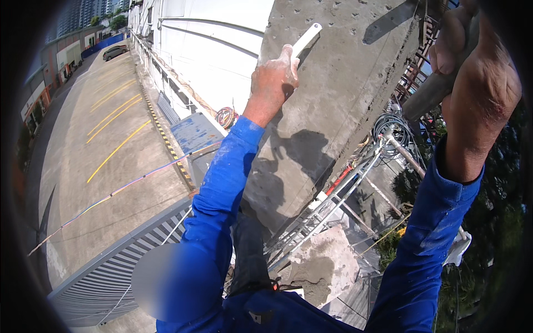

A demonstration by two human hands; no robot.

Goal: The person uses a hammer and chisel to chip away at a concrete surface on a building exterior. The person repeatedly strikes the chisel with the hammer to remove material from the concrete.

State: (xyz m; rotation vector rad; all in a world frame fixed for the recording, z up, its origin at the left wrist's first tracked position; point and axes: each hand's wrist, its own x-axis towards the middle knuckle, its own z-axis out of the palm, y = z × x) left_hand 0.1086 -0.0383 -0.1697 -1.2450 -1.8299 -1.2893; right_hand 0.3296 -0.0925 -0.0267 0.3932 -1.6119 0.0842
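Biggest thing here is the grey cement wall (347, 72), filling the upper middle of the frame, rough and pitted toward the top. Along its lower right side there's a light metal scaffold frame (327, 208), and in the lower middle a pale board (341, 250) with some grey mortar (311, 277) on it. Upper right, the right hand (480, 97) is wrapped round a thick grey pole (423, 99), fingers curled over it; looks like a decent hold to me, and honestly I'd want it solid before leaning out on the other side. The left hand (273, 83), upper middle, is closed on the lower end of a pale strip (307, 40) with a hole in its rounded tip, thumb running up along it. The strip lies over the wall, tip toward the upper right; can't tell if it's flush or just off the surface. If it were me, I'd lay it flat, press evenly and go slow, because tipping it onto one edge would probably gouge. Watch the pitted bits too, they could snag. And that dark shadow (305, 150) on the wall makes bumps harder to read, so maybe shift it aside.
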